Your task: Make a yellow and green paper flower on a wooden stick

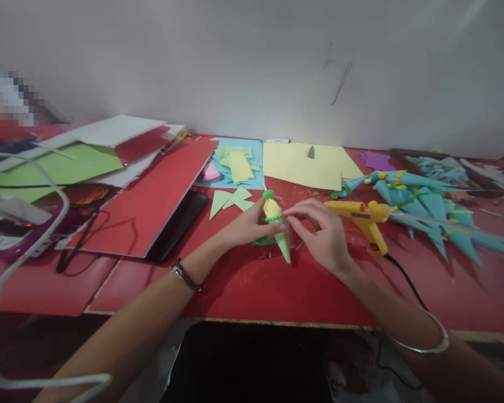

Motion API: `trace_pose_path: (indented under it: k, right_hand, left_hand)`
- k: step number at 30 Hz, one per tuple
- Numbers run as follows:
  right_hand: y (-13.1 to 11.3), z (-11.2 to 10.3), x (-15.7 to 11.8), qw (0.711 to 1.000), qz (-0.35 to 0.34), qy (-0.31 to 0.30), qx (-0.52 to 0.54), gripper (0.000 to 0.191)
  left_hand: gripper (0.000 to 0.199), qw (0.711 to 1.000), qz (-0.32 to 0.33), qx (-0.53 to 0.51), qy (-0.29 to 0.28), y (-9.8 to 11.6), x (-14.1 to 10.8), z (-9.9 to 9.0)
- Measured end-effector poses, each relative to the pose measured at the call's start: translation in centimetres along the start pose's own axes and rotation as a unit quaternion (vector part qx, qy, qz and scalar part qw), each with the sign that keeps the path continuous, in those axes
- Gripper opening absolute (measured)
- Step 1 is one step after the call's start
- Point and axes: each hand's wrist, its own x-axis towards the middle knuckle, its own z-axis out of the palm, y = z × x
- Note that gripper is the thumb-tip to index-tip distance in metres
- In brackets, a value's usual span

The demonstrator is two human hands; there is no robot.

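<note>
My left hand (pixel 252 225) is closed around a paper ice cream cone (pixel 281 240), pale green with a yellow swirled top, a green ball at the tip and a green trim round the middle. The cone tilts, its point down toward me. At the cone's right side my right hand (pixel 321 232) has its thumb and forefinger pinched together by the green trim. Whatever sits between those fingertips is too small to make out. Partly behind the cone lies a bit of green material (pixel 262 242).
Right of my hands lies a yellow glue gun (pixel 367 215) with a black cord, beside several blue paper cones (pixel 434 207). Pale green paper pieces (pixel 231 201), a yellow sheet (pixel 298 168) and a blue sheet with cut strips (pixel 258 146) lie behind. Red board (pixel 147 196) overhangs a black device (pixel 185 224) at left.
</note>
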Motion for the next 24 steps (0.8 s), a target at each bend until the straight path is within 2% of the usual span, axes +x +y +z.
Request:
trace_pose_path:
  k: [8,16,20,24]
  right_hand:
    - [-0.13,-0.08,-0.13,0.999,-0.023,-0.018,-0.04,0.013]
    - [-0.11,-0.09,-0.28,0.997,-0.042,-0.027,-0.054,0.016]
    - [-0.23,-0.08,-0.32,0.997,-0.036,-0.036,-0.06,0.017]
    - [-0.45,-0.16,-0.17,0.999,-0.006,-0.007,-0.038,0.019]
  left_hand:
    - [0.043,1.0,0.011,0.02,-0.018,-0.12,-0.09,-0.12]
    - [0.049,0.998,-0.025,0.045,-0.024,0.19,-0.27,-0.08]
    - [0.05,0.998,-0.021,0.05,-0.026,-0.01,-0.22,-0.23]
    - [0.048,0.999,-0.019,0.042,-0.023,-0.02,-0.23,-0.19]
